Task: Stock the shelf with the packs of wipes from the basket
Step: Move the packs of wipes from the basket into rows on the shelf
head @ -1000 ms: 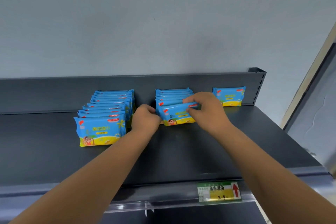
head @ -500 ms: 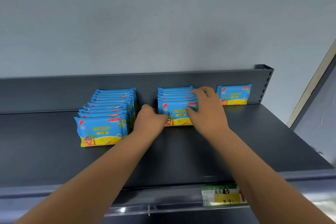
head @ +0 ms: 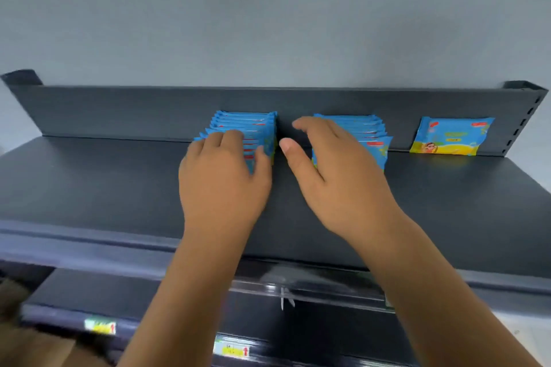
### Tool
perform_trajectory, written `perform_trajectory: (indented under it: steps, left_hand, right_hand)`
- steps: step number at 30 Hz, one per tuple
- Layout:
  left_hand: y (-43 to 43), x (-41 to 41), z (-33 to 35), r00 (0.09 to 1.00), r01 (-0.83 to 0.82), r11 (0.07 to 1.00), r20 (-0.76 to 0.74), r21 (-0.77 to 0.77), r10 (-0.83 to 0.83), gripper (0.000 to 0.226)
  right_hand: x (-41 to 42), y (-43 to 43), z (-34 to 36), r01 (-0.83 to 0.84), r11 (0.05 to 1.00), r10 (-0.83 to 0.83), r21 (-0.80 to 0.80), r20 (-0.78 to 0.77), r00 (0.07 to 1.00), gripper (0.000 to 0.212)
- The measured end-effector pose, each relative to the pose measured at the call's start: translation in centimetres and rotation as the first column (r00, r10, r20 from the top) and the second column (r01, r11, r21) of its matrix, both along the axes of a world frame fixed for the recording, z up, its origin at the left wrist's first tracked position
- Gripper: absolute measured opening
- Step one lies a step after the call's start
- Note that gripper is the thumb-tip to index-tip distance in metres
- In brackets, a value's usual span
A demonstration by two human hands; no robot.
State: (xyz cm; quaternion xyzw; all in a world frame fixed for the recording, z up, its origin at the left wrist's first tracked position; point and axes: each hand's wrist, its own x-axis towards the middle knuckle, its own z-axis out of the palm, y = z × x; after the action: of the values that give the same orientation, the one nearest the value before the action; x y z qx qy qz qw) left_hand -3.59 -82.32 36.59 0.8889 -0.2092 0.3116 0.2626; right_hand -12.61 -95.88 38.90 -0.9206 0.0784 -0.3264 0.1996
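Blue and yellow packs of wipes stand upright on a dark grey shelf (head: 89, 179). My left hand (head: 222, 185) covers the front of the left row of packs (head: 253, 125), fingers curled over the top and thumb on its right edge. My right hand (head: 337, 176) is spread in front of the middle row of packs (head: 374, 135), fingers apart, holding nothing. A single pack (head: 450, 135) leans against the shelf's back wall at the right. No basket is in view.
The shelf's back wall (head: 119, 110) runs behind the rows, with a slotted upright (head: 524, 116) at the right end. Price labels (head: 231, 350) sit on the rails of the lower shelves. Something brown and blurred (head: 21, 345) lies at the bottom left.
My left hand left the middle row and went left onto the left row. My right hand let go of the middle row's front pack and opened. The view shifted left and down.
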Motion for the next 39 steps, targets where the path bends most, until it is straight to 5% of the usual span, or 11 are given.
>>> perform_trajectory:
  steps: [9, 21, 35, 39]
  left_hand:
    - [16.7, -1.7, -3.6, 0.939, -0.344, 0.939, -0.009, 0.014, 0.344, 0.037]
    - [41.3, -4.9, -10.8, 0.603, -0.747, 0.628, -0.176, 0.218, 0.778, 0.038]
    - [58.8, -3.0, -18.6, 0.348, -0.842, 0.498, -0.497, 0.206, 0.795, 0.051]
    - [64.4, 0.8, -20.7, 0.300, -0.872, 0.477, -0.649, 0.111, 0.699, 0.040]
  right_hand:
    - [5.8, 14.8, -2.7, -0.410, 0.911, 0.402, -0.050, -0.119, 0.908, 0.047]
    - [11.2, 39.5, -10.0, -0.756, 0.654, 0.717, -0.011, -0.311, 0.624, 0.046]
    - [17.5, 61.3, -20.0, -0.882, 0.434, 0.815, 0.184, -0.497, 0.297, 0.039]
    - [22.8, 66.6, -23.2, -0.781, 0.427, 0.851, 0.455, -0.495, 0.177, 0.039]
